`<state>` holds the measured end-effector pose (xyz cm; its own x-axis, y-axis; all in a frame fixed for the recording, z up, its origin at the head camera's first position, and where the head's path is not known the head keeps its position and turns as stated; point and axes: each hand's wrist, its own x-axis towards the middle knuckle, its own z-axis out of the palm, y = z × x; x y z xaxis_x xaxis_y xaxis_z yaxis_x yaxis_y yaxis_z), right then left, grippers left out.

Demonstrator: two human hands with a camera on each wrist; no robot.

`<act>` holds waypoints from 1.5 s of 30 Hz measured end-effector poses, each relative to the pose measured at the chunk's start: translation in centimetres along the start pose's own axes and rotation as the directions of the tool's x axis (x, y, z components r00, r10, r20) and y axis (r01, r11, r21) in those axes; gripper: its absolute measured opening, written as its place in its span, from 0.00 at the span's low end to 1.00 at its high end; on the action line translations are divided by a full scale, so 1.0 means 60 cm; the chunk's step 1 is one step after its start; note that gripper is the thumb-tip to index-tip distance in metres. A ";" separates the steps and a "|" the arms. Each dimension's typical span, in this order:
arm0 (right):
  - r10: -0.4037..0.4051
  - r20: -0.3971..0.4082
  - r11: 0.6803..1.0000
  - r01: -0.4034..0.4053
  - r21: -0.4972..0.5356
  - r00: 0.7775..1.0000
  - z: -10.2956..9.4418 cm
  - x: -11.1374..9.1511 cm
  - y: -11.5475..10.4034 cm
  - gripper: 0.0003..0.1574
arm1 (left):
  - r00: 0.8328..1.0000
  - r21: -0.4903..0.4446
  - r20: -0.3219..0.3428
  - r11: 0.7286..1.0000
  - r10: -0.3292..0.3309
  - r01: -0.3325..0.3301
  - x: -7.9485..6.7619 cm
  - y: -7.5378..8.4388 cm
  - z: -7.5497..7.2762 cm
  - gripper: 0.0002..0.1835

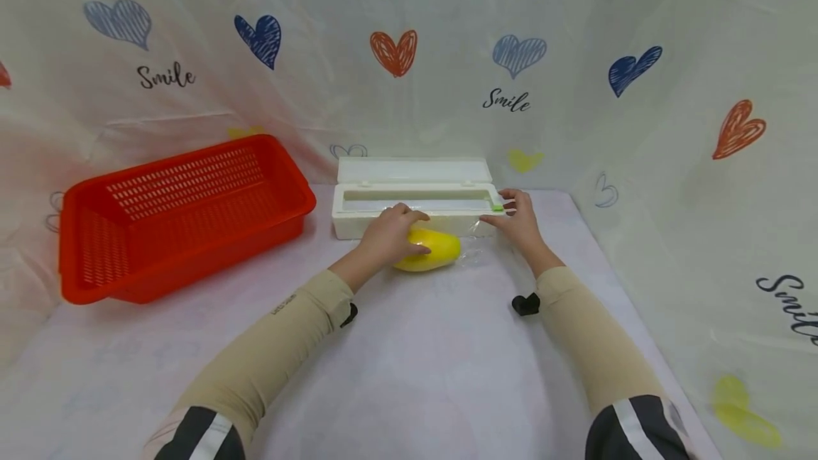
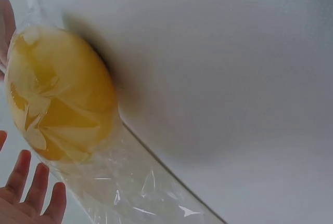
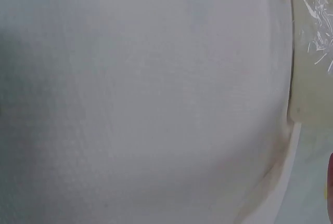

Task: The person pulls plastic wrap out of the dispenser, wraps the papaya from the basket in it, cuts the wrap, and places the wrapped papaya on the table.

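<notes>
Fruit [image 1: 439, 248] is gripped by the left hand [image 1: 388, 231]; slack film [image 1: 471, 251] near the right hand's [image 1: 521, 221] parted fingers [image 1: 513, 194] could be bunched.

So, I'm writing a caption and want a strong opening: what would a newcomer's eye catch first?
Probably the big red basket, on the left of the table. Next comes the bright yellow item in the left hand, near the middle, with clear film over it. Just behind stands a white box, its lid up.

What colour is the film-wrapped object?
The film-wrapped object is yellow, showing best in the head view.
</notes>
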<state>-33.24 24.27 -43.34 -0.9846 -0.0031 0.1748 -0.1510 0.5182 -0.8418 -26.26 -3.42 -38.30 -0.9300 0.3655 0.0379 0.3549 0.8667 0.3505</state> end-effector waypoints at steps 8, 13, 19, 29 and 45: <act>0.042 0.038 0.998 -0.044 0.047 0.998 -0.017 0.007 0.017 0.42 | 1.000 -0.028 -0.005 1.000 0.010 -0.010 0.015 0.010 -0.008 0.34; 0.049 0.047 0.993 -0.054 0.104 0.998 -0.022 0.011 0.026 0.42 | 0.999 -0.089 -0.020 0.995 0.045 -0.047 0.033 0.017 -0.014 0.32; 0.047 0.036 0.993 -0.050 0.109 0.998 -0.019 0.015 0.030 0.39 | 0.992 -0.075 0.032 0.990 0.126 -0.123 0.073 0.039 -0.028 0.30; -0.019 0.052 1.000 0.019 0.009 0.998 -0.011 0.022 0.047 0.38 | 0.953 0.110 0.190 0.959 0.237 -0.261 0.185 0.084 -0.048 0.25; 0.004 0.142 0.998 -0.012 0.059 0.990 -0.026 0.013 0.039 0.31 | 0.814 0.136 0.392 0.848 0.428 -0.511 0.280 0.144 -0.021 0.19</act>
<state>-34.22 26.82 -44.36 -0.9877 -0.1224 0.0976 -0.1440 0.4666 -0.8727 -38.94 9.77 -33.44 -0.5681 0.8016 -0.1863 0.7897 0.5947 0.1506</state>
